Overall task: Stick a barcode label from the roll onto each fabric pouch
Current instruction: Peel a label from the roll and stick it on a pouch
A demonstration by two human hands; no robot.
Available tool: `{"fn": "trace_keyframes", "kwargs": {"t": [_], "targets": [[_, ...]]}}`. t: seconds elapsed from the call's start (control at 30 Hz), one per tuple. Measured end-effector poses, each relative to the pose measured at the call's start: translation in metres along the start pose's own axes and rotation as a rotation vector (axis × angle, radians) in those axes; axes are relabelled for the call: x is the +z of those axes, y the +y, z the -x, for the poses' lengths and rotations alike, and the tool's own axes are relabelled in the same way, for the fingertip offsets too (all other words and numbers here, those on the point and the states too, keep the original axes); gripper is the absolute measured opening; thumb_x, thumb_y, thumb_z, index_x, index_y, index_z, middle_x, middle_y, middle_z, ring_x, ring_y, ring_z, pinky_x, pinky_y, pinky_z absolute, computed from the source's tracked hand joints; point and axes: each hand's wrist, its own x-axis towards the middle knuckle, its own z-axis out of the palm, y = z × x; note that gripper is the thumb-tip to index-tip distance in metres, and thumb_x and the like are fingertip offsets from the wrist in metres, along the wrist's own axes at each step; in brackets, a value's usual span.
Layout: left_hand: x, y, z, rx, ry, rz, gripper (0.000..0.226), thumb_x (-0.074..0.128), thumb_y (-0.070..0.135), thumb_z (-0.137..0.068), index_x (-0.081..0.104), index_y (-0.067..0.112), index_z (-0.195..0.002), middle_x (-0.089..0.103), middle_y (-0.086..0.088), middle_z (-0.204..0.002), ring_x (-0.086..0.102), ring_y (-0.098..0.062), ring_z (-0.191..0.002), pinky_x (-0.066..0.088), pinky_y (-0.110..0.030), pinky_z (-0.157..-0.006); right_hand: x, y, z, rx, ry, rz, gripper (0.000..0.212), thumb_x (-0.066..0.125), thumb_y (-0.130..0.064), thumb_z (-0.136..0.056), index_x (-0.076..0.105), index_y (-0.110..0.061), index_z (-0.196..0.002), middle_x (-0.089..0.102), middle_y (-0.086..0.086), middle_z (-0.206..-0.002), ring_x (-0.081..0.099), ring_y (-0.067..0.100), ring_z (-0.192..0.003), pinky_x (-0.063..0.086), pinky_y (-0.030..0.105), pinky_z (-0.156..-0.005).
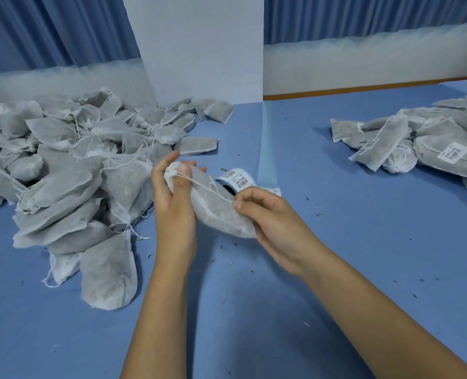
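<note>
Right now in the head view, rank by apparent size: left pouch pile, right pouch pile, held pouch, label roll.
1. left pouch pile
2. right pouch pile, cropped by frame
3. held pouch
4. label roll, partly hidden

Bare table (336, 242) between pouch heaps (63, 173)

The left hand (172, 195) grips the gathered neck of a fabric pouch (218, 217), and the right hand (273, 217) pinches its drawstring (207, 188). Just behind them the barcode label roll (236, 179) lies on the blue counter (336, 255). Unlabelled pouches (63, 165) are heaped at left, with labelled pouches (431, 143) at far right.
</note>
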Motion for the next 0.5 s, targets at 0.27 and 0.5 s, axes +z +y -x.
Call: {"fn": "trace_keyframes", "kwargs": {"t": [0.27, 0.5], "targets": [[0.009, -0.006, 0.009, -0.109, -0.147, -0.171, 0.049, 0.070, 0.025, -0.088, 0.041, 0.029, -0.127, 0.073, 0.002, -0.098, 0.070, -0.009, -0.085, 0.053, -0.019, -0.070, -0.007, 0.006, -0.007, -0.320, 0.341, 0.317, 0.020, 0.060, -0.003, -0.085, 0.058, -0.017, -0.072, 0.058, 0.002, -0.088, 0.053, 0.011, -0.082, 0.043, 0.026, -0.078], [0.005, -0.007, 0.010, 0.182, 0.034, -0.351, 0.073, 0.071, 0.005, -0.084, 0.024, 0.034, -0.131, 0.065, 0.006, -0.120, 0.067, -0.018, -0.103, 0.056, -0.032, -0.083, -0.032, -0.001, -0.020, -0.337, 0.445, 0.555, 0.018, 0.061, 0.000, -0.082, 0.052, -0.015, -0.083, 0.060, 0.007, -0.100, 0.055, 0.013, -0.084, 0.041, 0.015, -0.068]]}}
